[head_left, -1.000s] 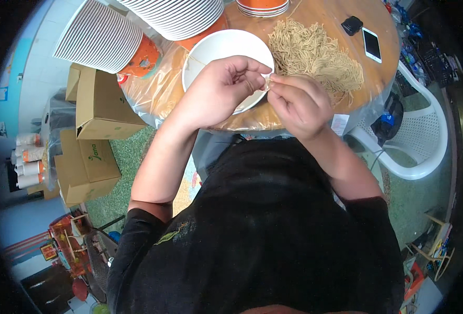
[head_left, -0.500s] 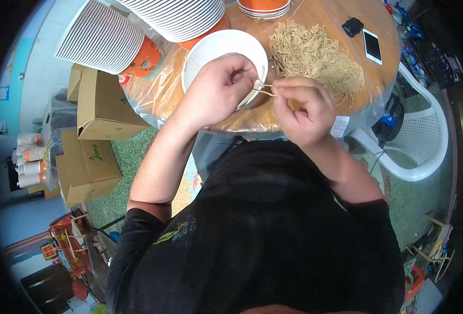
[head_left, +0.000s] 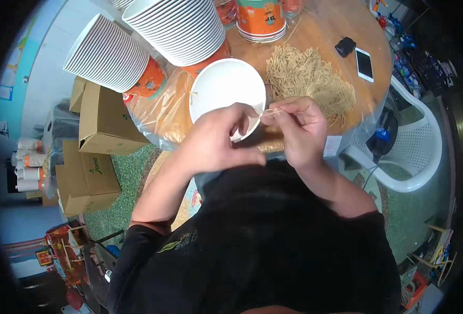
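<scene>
A round white paper tub (head_left: 229,83) lies with its mouth toward me at the table's near edge. At its lower right rim is my left hand (head_left: 216,137), thumb stretched apart from the curled fingers, some fingertips hidden. Just right of the rim, my right hand (head_left: 305,132) pinches a thin tan string (head_left: 271,112) between thumb and fingers. The string runs toward the left hand's fingertips. A short bit of string also shows at the tub's left rim. Behind the right hand spreads a heap of tan strings (head_left: 307,76).
Two tall stacks of nested paper tubs, one left (head_left: 106,55) and one nearer the middle (head_left: 174,31), lean on the plastic-covered table. An orange tub (head_left: 261,20) stands farther back. A phone (head_left: 364,65) and black object (head_left: 345,47) lie right. Cardboard boxes (head_left: 111,123) and a white chair (head_left: 412,146) flank the table.
My left thumb has swung down away from its fingers. The right hand has stayed pinched on the string, and both hands sit slightly lower. The whole view has shifted, showing more of the table's far side.
</scene>
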The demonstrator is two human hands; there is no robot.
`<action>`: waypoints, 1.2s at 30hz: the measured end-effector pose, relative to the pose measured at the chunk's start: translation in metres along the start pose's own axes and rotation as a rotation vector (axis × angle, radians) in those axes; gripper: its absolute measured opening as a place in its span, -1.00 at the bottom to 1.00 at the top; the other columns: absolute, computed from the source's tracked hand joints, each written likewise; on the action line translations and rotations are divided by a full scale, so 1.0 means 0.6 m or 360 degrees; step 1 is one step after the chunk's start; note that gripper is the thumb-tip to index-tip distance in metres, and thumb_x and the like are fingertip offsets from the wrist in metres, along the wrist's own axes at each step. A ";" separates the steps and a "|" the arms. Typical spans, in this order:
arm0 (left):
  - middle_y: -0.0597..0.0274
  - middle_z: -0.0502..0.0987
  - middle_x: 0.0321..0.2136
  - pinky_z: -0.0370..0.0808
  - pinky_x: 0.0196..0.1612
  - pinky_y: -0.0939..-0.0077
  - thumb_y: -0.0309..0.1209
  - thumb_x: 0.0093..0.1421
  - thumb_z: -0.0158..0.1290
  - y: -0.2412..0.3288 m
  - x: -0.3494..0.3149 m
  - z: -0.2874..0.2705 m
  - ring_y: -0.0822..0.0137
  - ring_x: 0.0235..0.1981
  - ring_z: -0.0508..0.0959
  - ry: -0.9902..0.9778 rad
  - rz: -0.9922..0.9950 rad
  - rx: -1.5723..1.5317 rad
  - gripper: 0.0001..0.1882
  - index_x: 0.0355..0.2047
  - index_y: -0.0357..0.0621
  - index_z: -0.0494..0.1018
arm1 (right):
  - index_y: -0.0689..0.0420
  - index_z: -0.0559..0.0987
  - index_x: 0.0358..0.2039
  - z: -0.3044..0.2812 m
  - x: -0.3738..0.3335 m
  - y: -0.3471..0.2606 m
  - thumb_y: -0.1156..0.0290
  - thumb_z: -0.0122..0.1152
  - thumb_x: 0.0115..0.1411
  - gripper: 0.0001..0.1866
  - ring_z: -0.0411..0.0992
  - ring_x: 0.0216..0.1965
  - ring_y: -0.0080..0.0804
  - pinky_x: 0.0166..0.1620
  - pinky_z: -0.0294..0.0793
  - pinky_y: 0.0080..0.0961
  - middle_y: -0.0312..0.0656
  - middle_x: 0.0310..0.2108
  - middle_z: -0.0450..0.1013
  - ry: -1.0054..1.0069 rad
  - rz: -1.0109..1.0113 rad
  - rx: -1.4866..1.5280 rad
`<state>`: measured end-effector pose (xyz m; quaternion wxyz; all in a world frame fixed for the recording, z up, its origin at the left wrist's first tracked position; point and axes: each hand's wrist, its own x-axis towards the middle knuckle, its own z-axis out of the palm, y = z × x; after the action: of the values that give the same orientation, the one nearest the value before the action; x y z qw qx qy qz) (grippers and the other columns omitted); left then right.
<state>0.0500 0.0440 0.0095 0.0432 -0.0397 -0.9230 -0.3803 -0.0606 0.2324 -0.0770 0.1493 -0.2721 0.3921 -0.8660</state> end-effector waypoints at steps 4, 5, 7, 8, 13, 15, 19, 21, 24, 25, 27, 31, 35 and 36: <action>0.04 0.60 -0.33 0.56 -0.26 0.21 -0.33 0.25 0.53 -0.023 -0.015 0.027 0.00 -0.36 0.62 0.0234 0.0265 0.0357 -0.60 -0.07 -0.21 0.57 | 0.32 0.55 0.06 -0.009 0.012 -0.013 0.77 0.29 0.46 -0.78 0.68 0.13 -0.28 0.28 0.67 -0.38 0.03 0.07 0.61 -0.0350 -0.0095 -0.0133; 0.01 0.61 -0.32 0.58 -0.24 0.13 -0.37 0.25 0.50 -0.025 -0.014 0.026 -0.06 -0.32 0.65 0.0314 0.0275 0.0308 -0.64 -0.08 -0.21 0.57 | 0.32 0.55 0.06 -0.014 0.010 -0.011 0.77 0.29 0.46 -0.78 0.68 0.13 -0.28 0.28 0.67 -0.38 0.03 0.07 0.61 -0.0359 -0.0101 -0.0136; 0.02 0.59 -0.34 0.58 -0.25 0.12 -0.43 0.27 0.47 -0.032 -0.011 0.031 -0.05 -0.33 0.65 0.0513 0.0295 0.0170 -0.68 -0.11 -0.20 0.55 | 0.30 0.49 0.21 -0.020 0.002 -0.016 0.77 0.41 0.36 -0.54 0.55 0.35 -0.22 0.46 0.49 -0.27 0.08 0.29 0.50 -0.0083 -0.0252 -0.0318; 0.06 0.56 -0.37 0.55 -0.27 0.18 -0.45 0.26 0.48 -0.029 -0.011 0.033 0.01 -0.36 0.62 0.0593 0.0262 0.0093 -0.68 -0.12 -0.21 0.54 | 0.28 0.35 0.43 -0.041 0.005 -0.002 0.69 0.62 0.22 -0.16 0.35 0.52 -0.17 0.57 0.34 -0.14 0.06 0.47 0.34 -0.0032 -0.0353 -0.0541; 0.34 0.53 -0.22 0.50 -0.10 0.55 -0.57 0.40 0.40 -0.046 0.000 0.071 0.52 -0.21 0.53 0.0686 0.0304 -0.1147 -0.66 0.03 -0.19 0.46 | 0.18 0.11 0.66 -0.080 0.008 0.016 0.18 0.86 0.05 0.35 0.20 0.63 -0.12 0.64 0.19 -0.08 -0.06 0.57 0.26 0.0057 0.0228 -0.0086; 0.37 0.53 -0.11 0.49 0.01 0.59 -0.61 0.45 0.33 -0.061 0.015 0.078 0.58 -0.12 0.51 0.0594 0.0361 -0.1186 -0.67 0.08 -0.18 0.42 | 0.16 0.10 0.67 -0.094 0.009 0.026 0.09 0.86 0.04 0.38 0.17 0.65 -0.14 0.64 0.19 -0.08 -0.09 0.58 0.27 0.0024 0.0416 0.0285; 0.38 0.52 -0.18 0.52 -0.04 0.58 -0.60 0.43 0.35 -0.071 0.077 0.105 0.57 -0.17 0.52 0.0919 0.0199 -0.1276 -0.68 -0.01 -0.18 0.41 | 0.16 0.18 0.62 -0.100 0.065 0.013 0.39 0.66 0.17 0.10 0.30 0.53 -0.22 0.58 0.28 -0.12 -0.14 0.50 0.34 0.0334 0.0198 -0.0042; 0.39 0.54 -0.22 0.52 -0.10 0.60 -0.57 0.44 0.36 -0.091 0.111 0.109 0.58 -0.24 0.51 0.1089 0.0193 -0.1165 -0.70 -0.04 -0.18 0.41 | 0.18 0.24 0.56 -0.095 0.112 -0.011 0.52 0.53 0.23 -0.05 0.36 0.46 -0.22 0.54 0.33 -0.13 -0.11 0.43 0.37 0.0336 -0.0015 -0.0406; 0.33 0.62 -0.17 0.59 -0.02 0.58 -0.59 0.51 0.25 -0.124 0.176 0.101 0.51 -0.14 0.62 0.0992 -0.0067 -0.1425 -0.80 0.01 -0.15 0.45 | 0.25 0.30 0.48 -0.091 0.194 -0.047 0.46 0.56 0.27 -0.15 0.38 0.45 -0.14 0.49 0.39 -0.12 -0.01 0.40 0.38 0.0377 -0.0374 -0.0881; 0.29 0.64 -0.14 0.59 -0.02 0.55 -0.51 0.55 0.22 -0.123 0.204 0.097 0.47 -0.11 0.64 0.0966 -0.0134 -0.1536 -0.85 0.01 -0.14 0.47 | 0.26 0.34 0.45 -0.114 0.234 -0.047 0.41 0.59 0.27 -0.17 0.39 0.44 -0.11 0.48 0.42 -0.11 0.02 0.41 0.38 0.0372 -0.0560 -0.1096; 0.26 0.65 -0.14 0.61 0.00 0.49 -0.49 0.55 0.21 -0.123 0.263 0.086 0.42 -0.10 0.66 0.0939 -0.0210 -0.1833 -0.86 0.01 -0.14 0.48 | 0.25 0.51 0.32 -0.133 0.315 -0.052 0.24 0.74 0.17 -0.20 0.44 0.40 0.02 0.44 0.46 -0.09 0.12 0.37 0.41 0.0378 -0.0925 -0.1644; 0.19 0.65 -0.16 0.66 0.01 0.36 -0.52 0.54 0.14 -0.149 0.361 0.057 0.28 -0.10 0.70 0.0833 -0.0196 -0.2621 -0.89 0.00 -0.15 0.46 | 0.20 0.64 0.16 -0.103 0.445 -0.049 0.10 0.83 0.05 -0.23 0.48 0.34 0.15 0.40 0.51 -0.07 0.16 0.29 0.46 0.0277 -0.1282 -0.2019; 0.22 0.65 -0.08 0.62 0.15 0.31 -0.48 0.52 0.17 -0.217 0.423 0.025 0.27 -0.02 0.66 0.0922 -0.0070 -0.2628 -0.88 0.01 -0.13 0.55 | 0.10 0.75 0.19 -0.068 0.545 -0.019 -0.24 0.69 0.12 -0.19 0.49 0.36 0.14 0.45 0.46 -0.06 0.15 0.27 0.56 0.0015 -0.1268 -0.2422; 0.24 0.64 -0.04 0.61 0.19 0.32 -0.44 0.52 0.15 -0.213 0.431 0.031 0.28 -0.01 0.65 0.1013 -0.0171 -0.2637 -0.86 0.04 -0.12 0.56 | 0.10 0.75 0.19 -0.068 0.561 -0.017 -0.24 0.69 0.12 -0.19 0.49 0.36 0.14 0.45 0.46 -0.06 0.15 0.27 0.56 0.0023 -0.1265 -0.2432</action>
<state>-0.2216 -0.0232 -0.0645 0.2373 0.0929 -0.2962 -0.9205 -0.3571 0.1046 0.0278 -0.3916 -0.4095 0.7439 -0.3543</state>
